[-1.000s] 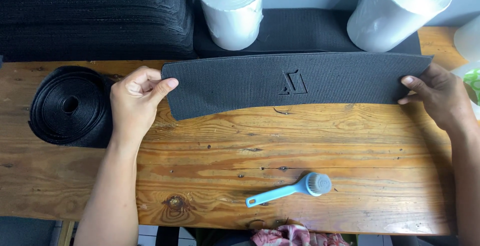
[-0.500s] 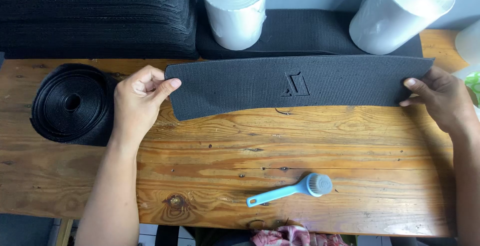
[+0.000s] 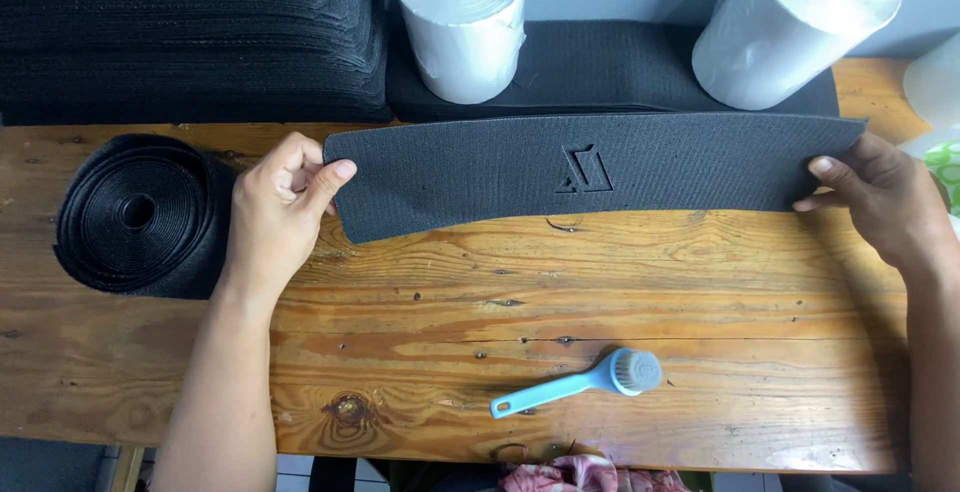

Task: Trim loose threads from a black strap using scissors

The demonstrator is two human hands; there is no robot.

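The left hand (image 3: pixel 275 217) and right hand (image 3: pixel 880 197) each pinch, fingers closed, one end of a long curved black foam strip (image 3: pixel 590 167) held flat just above the wooden table (image 3: pixel 600 282). Risk: uneven pull could crease the strip at its embossed emblem (image 3: pixel 585 169). The strip's far edge lies near two white film rolls (image 3: pixel 462 22); contact could topple them.

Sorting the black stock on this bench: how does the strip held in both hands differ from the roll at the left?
The strip is spread out flat and long; the roll is coiled in a tight spiral. The strip carries an embossed mark; the roll shows none. The left hand and right hand hold the strip; the roll lies untouched. Both are black.
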